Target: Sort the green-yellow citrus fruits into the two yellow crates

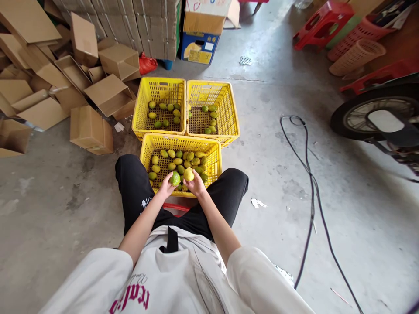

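Note:
My left hand (166, 186) is closed around a green lemon (174, 178). Beside it, my right hand (197, 185) grips a yellow lemon (189, 174). Both hands are over the near side of a yellow plastic crate (214, 152) between my knees, which holds several green and yellow lemons. Behind it stand two more yellow crates side by side: the left crate (139, 107) has several lemons on its bottom, and the right crate (231, 111) has several greenish ones. Parts of the lemons under my hands are hidden.
Cardboard boxes (91, 128) are heaped at the left. A blue and yellow carton (199, 47) stands behind the crates. A black cable (309, 170) loops over the floor at the right, near a motorbike wheel (356, 113) and a red stool (322, 24).

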`<move>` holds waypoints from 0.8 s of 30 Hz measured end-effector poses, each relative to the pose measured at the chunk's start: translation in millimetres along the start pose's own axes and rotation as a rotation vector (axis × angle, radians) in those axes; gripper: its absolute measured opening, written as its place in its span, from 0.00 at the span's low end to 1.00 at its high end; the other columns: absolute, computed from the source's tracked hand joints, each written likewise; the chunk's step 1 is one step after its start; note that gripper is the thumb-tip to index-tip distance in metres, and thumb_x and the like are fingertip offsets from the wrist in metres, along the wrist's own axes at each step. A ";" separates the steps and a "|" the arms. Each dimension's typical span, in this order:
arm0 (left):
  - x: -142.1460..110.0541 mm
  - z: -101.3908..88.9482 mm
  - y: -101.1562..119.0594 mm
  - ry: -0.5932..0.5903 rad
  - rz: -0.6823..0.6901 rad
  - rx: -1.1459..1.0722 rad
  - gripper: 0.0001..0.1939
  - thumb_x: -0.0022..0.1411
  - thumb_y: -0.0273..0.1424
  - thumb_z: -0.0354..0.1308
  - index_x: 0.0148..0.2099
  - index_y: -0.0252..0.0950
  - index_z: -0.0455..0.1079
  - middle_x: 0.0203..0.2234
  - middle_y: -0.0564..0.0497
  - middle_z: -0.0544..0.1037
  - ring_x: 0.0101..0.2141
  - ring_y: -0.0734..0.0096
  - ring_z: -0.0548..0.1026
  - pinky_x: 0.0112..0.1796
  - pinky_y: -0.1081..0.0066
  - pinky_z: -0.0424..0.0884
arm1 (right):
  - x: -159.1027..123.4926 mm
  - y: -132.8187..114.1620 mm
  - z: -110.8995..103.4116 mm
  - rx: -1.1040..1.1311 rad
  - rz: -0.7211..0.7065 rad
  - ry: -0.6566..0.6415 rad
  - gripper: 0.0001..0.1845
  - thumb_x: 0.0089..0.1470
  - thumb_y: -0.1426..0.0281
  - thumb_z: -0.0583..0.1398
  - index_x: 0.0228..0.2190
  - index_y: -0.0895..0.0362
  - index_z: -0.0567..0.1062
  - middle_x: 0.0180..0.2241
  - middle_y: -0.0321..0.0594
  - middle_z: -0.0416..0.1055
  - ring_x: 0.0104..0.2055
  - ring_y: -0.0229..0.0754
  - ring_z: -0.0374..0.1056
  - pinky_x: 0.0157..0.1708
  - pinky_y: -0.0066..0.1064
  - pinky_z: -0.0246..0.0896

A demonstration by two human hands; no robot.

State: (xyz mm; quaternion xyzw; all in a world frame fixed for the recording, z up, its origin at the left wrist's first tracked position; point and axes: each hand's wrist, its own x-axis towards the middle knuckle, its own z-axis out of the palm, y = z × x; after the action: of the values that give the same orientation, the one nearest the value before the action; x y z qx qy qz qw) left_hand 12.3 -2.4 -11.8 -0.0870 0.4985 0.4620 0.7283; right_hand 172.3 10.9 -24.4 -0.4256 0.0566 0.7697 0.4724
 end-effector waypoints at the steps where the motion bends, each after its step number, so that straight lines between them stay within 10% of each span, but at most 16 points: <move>1: 0.5 0.0 -0.7 0.012 0.021 0.012 0.06 0.65 0.30 0.63 0.44 0.36 0.73 0.28 0.51 0.79 0.25 0.71 0.77 0.25 0.74 0.72 | -0.6 0.0 0.0 -0.013 -0.015 0.000 0.13 0.55 0.68 0.67 0.43 0.50 0.76 0.32 0.31 0.77 0.29 0.37 0.73 0.27 0.26 0.74; 13: -0.6 -1.2 2.8 0.064 0.034 0.043 0.07 0.63 0.31 0.63 0.44 0.37 0.72 0.26 0.55 0.75 0.22 0.76 0.72 0.20 0.77 0.66 | -3.0 0.5 1.5 -0.105 -0.080 0.041 0.16 0.47 0.71 0.66 0.40 0.50 0.75 0.32 0.28 0.74 0.28 0.34 0.69 0.24 0.22 0.67; 24: -0.4 -2.0 4.1 0.024 0.008 0.026 0.12 0.66 0.40 0.60 0.43 0.36 0.71 0.25 0.52 0.76 0.22 0.73 0.73 0.21 0.76 0.68 | -2.1 -3.8 -0.4 -0.005 0.037 -0.055 0.18 0.50 0.66 0.62 0.45 0.53 0.73 0.33 0.42 0.79 0.40 0.52 0.79 0.27 0.36 0.76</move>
State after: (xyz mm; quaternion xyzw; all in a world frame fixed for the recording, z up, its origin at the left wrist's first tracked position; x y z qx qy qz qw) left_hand 7.9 -1.5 -11.1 -0.0810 0.5138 0.4573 0.7213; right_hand 175.9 11.4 -22.0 -0.4044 0.0493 0.7898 0.4585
